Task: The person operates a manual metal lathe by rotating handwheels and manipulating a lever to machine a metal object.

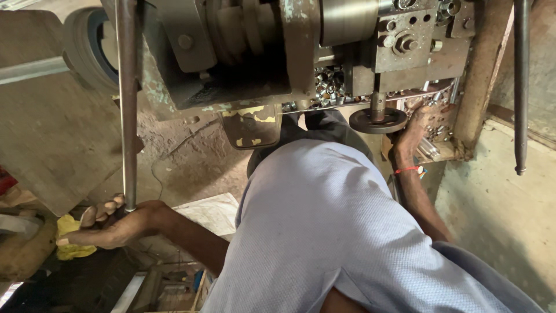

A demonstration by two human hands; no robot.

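1. Seen from above, looking down over a pale blue woven shirt [324,232] that fills the middle and 5 o'clock part of the view.
2. Left hand [113,223] at 8 o'clock, fingers curled closed around the lower end of a long grey steel lever rod [127,104] that runs straight up toward 11 o'clock.
3. Right hand [418,124] at 2 o'clock, reaching under a dark round metal handwheel [377,120]; fingers partly hidden, so cannot tell whether wide or closed, or whether anything is gripped. Red thread band [407,170] around that wrist.
4. Worn grey-green metal machine body [243,52] across 12 o'clock, paint chipped, bolts showing on a block at 1 o'clock.
5. Heap of small shiny metal nuts [330,87] in a recess of the machine, just at 10 o'clock from the handwheel; many pieces already gathered there, which suggests work well under way.
6. No workpiece clearly visible at the hands, so remaining amount cannot be judged.
7. Yellow rag [72,232] just at 9 o'clock from the left hand, on a cluttered dusty floor.
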